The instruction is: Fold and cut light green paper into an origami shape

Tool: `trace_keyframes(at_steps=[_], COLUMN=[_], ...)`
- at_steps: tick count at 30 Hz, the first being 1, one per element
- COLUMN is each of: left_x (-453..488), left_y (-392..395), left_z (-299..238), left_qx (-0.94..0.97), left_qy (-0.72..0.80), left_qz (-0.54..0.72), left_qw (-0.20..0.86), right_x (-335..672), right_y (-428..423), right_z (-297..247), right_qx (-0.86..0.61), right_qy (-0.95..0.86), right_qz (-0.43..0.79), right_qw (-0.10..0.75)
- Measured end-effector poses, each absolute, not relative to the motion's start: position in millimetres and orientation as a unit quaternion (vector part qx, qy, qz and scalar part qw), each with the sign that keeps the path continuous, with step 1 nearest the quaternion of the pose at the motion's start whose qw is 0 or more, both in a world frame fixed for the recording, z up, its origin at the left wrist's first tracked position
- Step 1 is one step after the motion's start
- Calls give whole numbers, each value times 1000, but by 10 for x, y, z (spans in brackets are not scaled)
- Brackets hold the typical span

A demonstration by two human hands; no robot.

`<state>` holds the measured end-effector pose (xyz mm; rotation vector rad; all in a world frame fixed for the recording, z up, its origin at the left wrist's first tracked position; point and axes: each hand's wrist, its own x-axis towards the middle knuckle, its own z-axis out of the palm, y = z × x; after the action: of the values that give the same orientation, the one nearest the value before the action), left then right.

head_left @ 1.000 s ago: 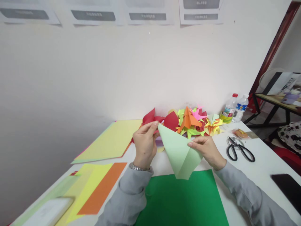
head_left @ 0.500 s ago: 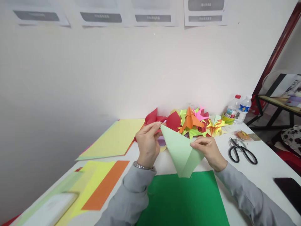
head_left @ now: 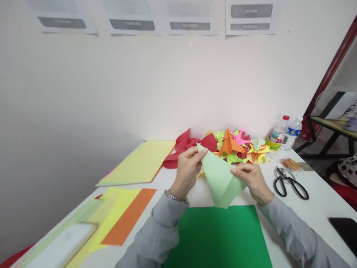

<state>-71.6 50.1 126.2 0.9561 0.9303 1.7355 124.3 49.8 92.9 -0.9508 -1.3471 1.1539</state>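
Note:
A folded sheet of light green paper (head_left: 220,178) is held up between both hands, its narrow end pointing down. My left hand (head_left: 186,169) pinches it near the pointed upper left corner, thumb on the front. My right hand (head_left: 252,182) grips the right edge between thumb and fingers. A crease runs down the paper's lower right part. Below it, a dark green sheet (head_left: 220,238) lies flat on the white table (head_left: 290,219).
Behind the hands sits a pile of folded paper shapes (head_left: 229,143) beside red paper (head_left: 184,141). Scissors (head_left: 291,184), bottles (head_left: 291,132) and a black phone-like object (head_left: 344,230) are at right. Yellow sheets (head_left: 139,162), an orange strip (head_left: 129,217) and a white device (head_left: 63,245) lie left.
My left hand's thumb has shifted further onto the paper's upper left corner, whose tip now sticks out above the fingers. The view has shifted slightly; my right hand keeps its grip.

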Motion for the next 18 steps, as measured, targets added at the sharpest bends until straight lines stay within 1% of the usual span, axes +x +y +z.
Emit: trace_keyframes(at_steps=[3,6,10,12,14,18], left_x=[-729,-728,-724,-724,-718,-672], left_y=[518,527,535,534,525,486], left_z=[1236,1248,1271,1269,1259,1236], left_qx=[401,394,388,380,379,439], left_qy=[397,402,409,414,418,406], left_qz=[698,714,745,750,732,636], left_qw=[442,416,357,349,383,488], right_x=[1244,1236,1230,1235,1242,1255], right_y=[490,479,464,464,473,506], right_z=[934,930,930,934,936,932], right_qx=[-397,-392,-386,-389,-394,-392], right_qy=[-562,-567,-563,-555,-543,-515], right_qz=[495,502,516,523,532,564], right_qw=[531,523,517,517,517,513])
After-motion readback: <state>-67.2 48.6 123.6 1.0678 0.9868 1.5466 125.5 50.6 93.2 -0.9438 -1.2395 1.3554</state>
